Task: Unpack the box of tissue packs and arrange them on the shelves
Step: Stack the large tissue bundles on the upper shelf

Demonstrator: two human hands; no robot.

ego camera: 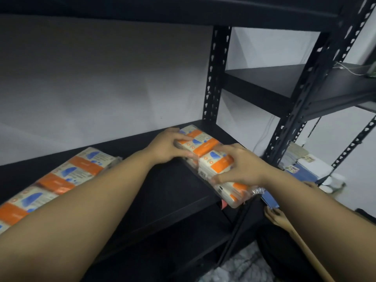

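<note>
A long tissue pack (211, 157), cream with orange and blue print in clear wrap, lies on the black shelf (162, 184) at its right end, its near end jutting past the front edge. My left hand (168, 146) grips the pack's far left side, thumb underneath. My right hand (242, 165) holds its near right part, fingers curled over the top. A second, similar tissue pack (59, 180) lies along the left of the same shelf, partly hidden behind my left forearm.
A black perforated upright (215, 78) stands behind the pack and another upright (301, 110) just right of it. A neighbouring rack's shelf (284, 80) sits higher at right. Cardboard box flap (289, 226) and blue and white items (305, 169) lie lower right.
</note>
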